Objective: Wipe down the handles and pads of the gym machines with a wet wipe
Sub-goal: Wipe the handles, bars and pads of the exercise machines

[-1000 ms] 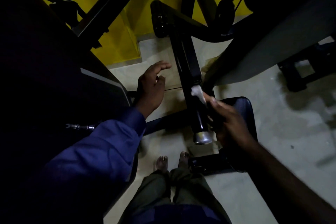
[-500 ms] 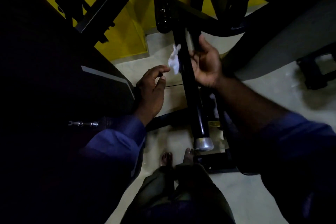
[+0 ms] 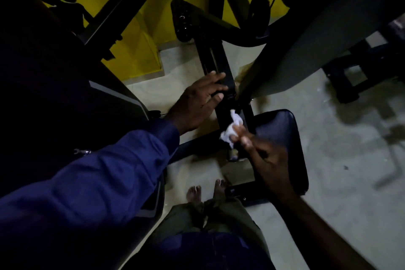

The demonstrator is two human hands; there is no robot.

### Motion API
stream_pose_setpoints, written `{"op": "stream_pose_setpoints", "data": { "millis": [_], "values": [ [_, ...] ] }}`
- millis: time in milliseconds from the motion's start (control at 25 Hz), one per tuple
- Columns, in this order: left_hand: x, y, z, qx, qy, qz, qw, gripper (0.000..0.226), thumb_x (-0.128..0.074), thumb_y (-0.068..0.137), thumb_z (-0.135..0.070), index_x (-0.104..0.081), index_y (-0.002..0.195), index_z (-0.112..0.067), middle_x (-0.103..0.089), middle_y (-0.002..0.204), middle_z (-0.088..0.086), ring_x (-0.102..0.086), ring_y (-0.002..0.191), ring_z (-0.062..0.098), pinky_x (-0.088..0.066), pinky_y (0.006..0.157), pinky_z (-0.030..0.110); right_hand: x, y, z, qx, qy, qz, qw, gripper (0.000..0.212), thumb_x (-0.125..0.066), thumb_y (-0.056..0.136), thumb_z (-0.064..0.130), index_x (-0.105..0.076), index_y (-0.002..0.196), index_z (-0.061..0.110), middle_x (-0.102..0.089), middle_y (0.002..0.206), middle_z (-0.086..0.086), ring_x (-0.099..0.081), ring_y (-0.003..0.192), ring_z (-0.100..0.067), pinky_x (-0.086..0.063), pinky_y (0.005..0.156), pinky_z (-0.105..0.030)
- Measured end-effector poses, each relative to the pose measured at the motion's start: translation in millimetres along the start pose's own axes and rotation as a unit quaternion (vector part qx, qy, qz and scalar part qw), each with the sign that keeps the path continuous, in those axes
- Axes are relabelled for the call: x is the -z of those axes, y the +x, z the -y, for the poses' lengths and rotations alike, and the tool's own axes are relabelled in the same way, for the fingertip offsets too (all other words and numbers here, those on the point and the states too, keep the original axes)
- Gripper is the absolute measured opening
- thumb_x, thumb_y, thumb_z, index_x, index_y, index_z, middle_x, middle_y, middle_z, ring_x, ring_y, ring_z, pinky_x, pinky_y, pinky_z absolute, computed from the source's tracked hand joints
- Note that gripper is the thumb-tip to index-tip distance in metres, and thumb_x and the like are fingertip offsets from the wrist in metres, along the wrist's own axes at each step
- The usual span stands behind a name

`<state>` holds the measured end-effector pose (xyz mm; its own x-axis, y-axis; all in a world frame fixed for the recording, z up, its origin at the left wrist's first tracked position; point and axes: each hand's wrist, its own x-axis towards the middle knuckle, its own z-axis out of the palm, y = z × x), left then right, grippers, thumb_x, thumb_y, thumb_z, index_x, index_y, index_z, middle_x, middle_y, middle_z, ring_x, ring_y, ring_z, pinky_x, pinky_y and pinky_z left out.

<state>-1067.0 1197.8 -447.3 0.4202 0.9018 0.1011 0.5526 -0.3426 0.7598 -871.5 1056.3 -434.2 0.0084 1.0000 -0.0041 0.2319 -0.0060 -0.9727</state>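
Observation:
A black machine handle bar (image 3: pixel 215 61) runs from the upper middle down toward me. My left hand (image 3: pixel 197 103) rests on its middle with fingers spread and fairly straight. Lower down, my right hand (image 3: pixel 263 155) pinches a crumpled white wet wipe (image 3: pixel 232 130) and holds it against the bar near its lower end; that end is mostly hidden behind the wipe and fingers. A dark padded seat (image 3: pixel 282 138) lies just right of the bar, under my right hand.
A large grey angled pad (image 3: pixel 317 50) and black frame tubes rise at the upper right. A yellow wall (image 3: pixel 131 35) stands behind. A dark machine panel (image 3: pixel 54 83) fills the left. My bare feet (image 3: pixel 206 190) stand on the pale floor (image 3: pixel 350 160).
My right hand has slid the wipe down the bar from its upper part to near the lower end. My left hand has moved right, onto the bar.

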Motion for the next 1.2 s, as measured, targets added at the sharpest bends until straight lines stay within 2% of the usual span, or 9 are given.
{"op": "stream_pose_setpoints", "data": {
  "millis": [240,360,560,720,800,920,1000,1080,1200],
  "values": [
    [3.0,-6.8,-13.5,-0.036,0.061,0.091,0.993,0.04,-0.043,0.107,-0.026,-0.063,0.138,-0.009,-0.052,0.155,0.006,-0.025,0.156,0.024,-0.012,0.127,0.042,-10.3,-20.7,12.4,0.232,-0.248,-0.021,0.94,0.008,-0.08,0.091,0.015,-0.077,0.091,0.008,-0.075,0.095,-0.001,-0.071,0.089,-0.015,-0.057,0.086,-0.029],
    [4.8,-4.9,-15.8,-0.048,0.11,0.14,0.983,0.044,-0.039,0.107,-0.033,-0.059,0.14,-0.012,-0.05,0.154,0.005,-0.02,0.158,0.026,-0.014,0.124,0.049,-35.5,-15.6,14.6,0.153,-0.278,-0.147,0.937,0.023,-0.08,0.085,0.006,-0.058,0.09,0.008,-0.054,0.09,0.003,-0.046,0.079,-0.006,-0.037,0.076,-0.01],
    [4.4,1.8,-11.9,-0.038,0.189,0.179,0.965,0.038,-0.033,0.112,-0.032,-0.054,0.14,-0.016,-0.048,0.15,0.003,-0.017,0.158,0.028,-0.016,0.123,0.058,-63.7,-29.7,13.9,0.068,-0.347,-0.158,0.922,0.028,-0.053,0.1,0.004,-0.055,0.128,0.004,-0.049,0.13,-0.014,-0.054,0.112,-0.029,-0.05,0.095,-0.041],
    [0.6,6.5,-7.1,-0.041,0.213,0.182,0.959,0.047,-0.025,0.108,-0.043,-0.055,0.135,-0.017,-0.052,0.143,0.004,-0.028,0.153,0.033,-0.023,0.122,0.061,-66.9,-35.0,17.8,0.019,-0.463,-0.105,0.88,0.054,-0.018,0.107,0.024,-0.049,0.143,0.0,-0.054,0.137,-0.021,-0.058,0.119,-0.032,-0.049,0.097,-0.038],
    [-2.7,9.9,1.1,-0.033,0.21,0.171,0.962,0.052,-0.019,0.106,-0.049,-0.054,0.13,-0.02,-0.054,0.137,0.003,-0.038,0.146,0.035,-0.028,0.119,0.064,-64.9,-35.8,18.1,-0.044,-0.416,-0.085,0.904,0.057,-0.01,0.108,0.036,-0.044,0.147,0.011,-0.053,0.128,-0.011,-0.057,0.109,-0.026,-0.05,0.09,-0.038],
    [-8.5,13.1,10.9,-0.016,0.189,0.175,0.966,0.05,-0.016,0.106,-0.052,-0.051,0.129,-0.024,-0.053,0.136,0.002,-0.041,0.144,0.035,-0.026,0.12,0.064,-53.0,-25.9,18.8,-0.09,-0.341,-0.04,0.935,0.02,-0.04,0.107,0.025,-0.055,0.117,0.017,-0.061,0.099,-0.009,-0.066,0.082,-0.027,-0.05,0.066,-0.035],
    [-9.2,14.3,10.9,-0.016,0.184,0.182,0.966,0.054,-0.016,0.106,-0.053,-0.053,0.129,-0.021,-0.054,0.137,0.004,-0.041,0.144,0.035,-0.025,0.121,0.062,-34.2,-3.5,21.0,-0.253,-0.085,-0.004,0.964,0.021,-0.046,0.107,0.014,-0.058,0.09,0.009,-0.062,0.068,-0.007,-0.062,0.049,-0.019,-0.043,0.046,-0.025],
    [-9.4,12.9,7.8,-0.033,0.183,0.18,0.966,0.058,-0.017,0.106,-0.05,-0.056,0.13,-0.014,-0.056,0.136,0.008,-0.041,0.144,0.033,-0.018,0.127,0.054,-29.8,1.5,25.5,-0.36,0.061,-0.004,0.931,0.04,-0.04,0.11,0.023,-0.057,0.077,0.009,-0.058,0.06,-0.006,-0.055,0.047,-0.018,-0.047,0.05,-0.029],
    [-4.0,6.7,-3.6,-0.089,0.162,0.153,0.971,0.055,-0.023,0.107,-0.035,-0.06,0.127,-0.001,-0.06,0.128,0.016,-0.041,0.133,0.022,0.002,0.127,0.023,-51.6,-11.4,24.0,-0.167,-0.311,-0.067,0.933,0.036,-0.043,0.109,0.04,-0.065,0.103,0.012,-0.068,0.095,-0.015,-0.065,0.085,-0.033,-0.052,0.078,-0.042]
  ]
}}
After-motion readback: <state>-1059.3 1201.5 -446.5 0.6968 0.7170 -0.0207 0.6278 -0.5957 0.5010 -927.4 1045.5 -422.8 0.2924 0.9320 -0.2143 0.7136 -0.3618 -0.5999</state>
